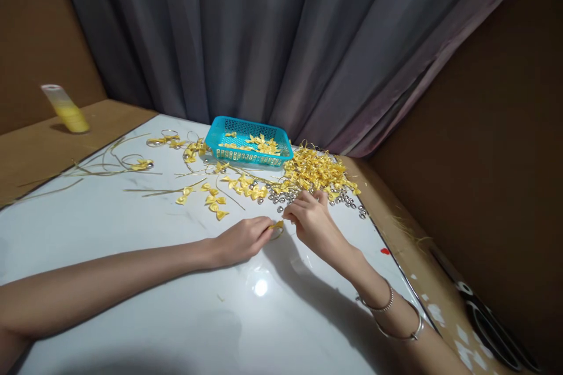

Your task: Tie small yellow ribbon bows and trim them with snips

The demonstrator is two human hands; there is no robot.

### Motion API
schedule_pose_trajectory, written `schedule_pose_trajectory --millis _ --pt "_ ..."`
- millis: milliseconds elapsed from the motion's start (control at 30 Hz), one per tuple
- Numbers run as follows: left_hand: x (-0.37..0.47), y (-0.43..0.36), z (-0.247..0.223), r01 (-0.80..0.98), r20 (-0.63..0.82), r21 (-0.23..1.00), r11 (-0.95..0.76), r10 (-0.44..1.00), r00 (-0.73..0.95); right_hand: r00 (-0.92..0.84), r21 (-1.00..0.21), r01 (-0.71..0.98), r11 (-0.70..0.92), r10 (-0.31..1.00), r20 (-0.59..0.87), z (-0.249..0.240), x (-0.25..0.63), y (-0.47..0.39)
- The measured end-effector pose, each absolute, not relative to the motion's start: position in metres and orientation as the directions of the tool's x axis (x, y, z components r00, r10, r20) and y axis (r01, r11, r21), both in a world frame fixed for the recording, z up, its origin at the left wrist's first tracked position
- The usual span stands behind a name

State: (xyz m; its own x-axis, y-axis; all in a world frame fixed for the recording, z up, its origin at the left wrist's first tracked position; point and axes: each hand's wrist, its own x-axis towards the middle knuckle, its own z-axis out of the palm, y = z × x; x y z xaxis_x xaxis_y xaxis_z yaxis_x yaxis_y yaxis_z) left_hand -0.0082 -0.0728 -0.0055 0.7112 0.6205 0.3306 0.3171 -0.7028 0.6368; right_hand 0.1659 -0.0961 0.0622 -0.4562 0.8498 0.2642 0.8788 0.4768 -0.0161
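Observation:
Low over the middle of the white tabletop, my left hand [248,238] pinches a yellow ribbon bow [277,225]. A thin gold cord loop [278,235] hangs just below that bow. Close to its right, my right hand [310,217] has thumb and index finger pressed together; whatever is between them is too small to make out. Beyond the right hand lie small silver heart-shaped beads [281,199], partly covered by its fingers. A heap of yellow bows [314,167] rises behind these beads, and several loose bows [215,201] lie further left.
A blue perforated basket [288,155] at the back holds more bows. Gold cords [101,170] spread over the left side. A clear container with yellow contents [70,111] stands far left. Black-handled scissors [488,322] lie right, near a red scrap [385,251]. Grey curtains [255,35] hang behind.

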Motion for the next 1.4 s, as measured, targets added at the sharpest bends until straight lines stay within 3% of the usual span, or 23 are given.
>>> schedule_pose_trajectory --millis 900,1000,1100,1267,1400 --pt "-0.0086 -0.0719 -0.0069 0.292 0.359 0.639 -0.711 0.612 0.705 -0.505 -0.018 0.858 0.513 0.850 0.152 0.0639 0.1602 -0.0880" --pt "-0.0085 -0.0722 -0.0064 0.290 0.363 0.638 -0.713 0.611 0.703 -0.508 -0.103 0.848 0.520 0.853 0.119 0.0627 0.1590 -0.0878" --pt "-0.0083 -0.0724 -0.0064 0.287 0.370 0.638 -0.714 0.612 0.699 -0.472 -0.263 0.837 0.479 0.877 0.093 0.0606 0.1598 -0.0874" --pt "-0.0087 -0.0717 -0.0079 0.293 0.380 0.635 -0.715 0.619 0.687 -0.360 -0.619 0.718 0.320 0.931 0.064 0.0568 0.1627 -0.0875" --pt "-0.0089 -0.0710 -0.0094 0.295 0.397 0.632 -0.717 0.626 0.672 -0.268 -0.793 0.588 0.159 0.963 -0.005 0.0577 0.1638 -0.0897"
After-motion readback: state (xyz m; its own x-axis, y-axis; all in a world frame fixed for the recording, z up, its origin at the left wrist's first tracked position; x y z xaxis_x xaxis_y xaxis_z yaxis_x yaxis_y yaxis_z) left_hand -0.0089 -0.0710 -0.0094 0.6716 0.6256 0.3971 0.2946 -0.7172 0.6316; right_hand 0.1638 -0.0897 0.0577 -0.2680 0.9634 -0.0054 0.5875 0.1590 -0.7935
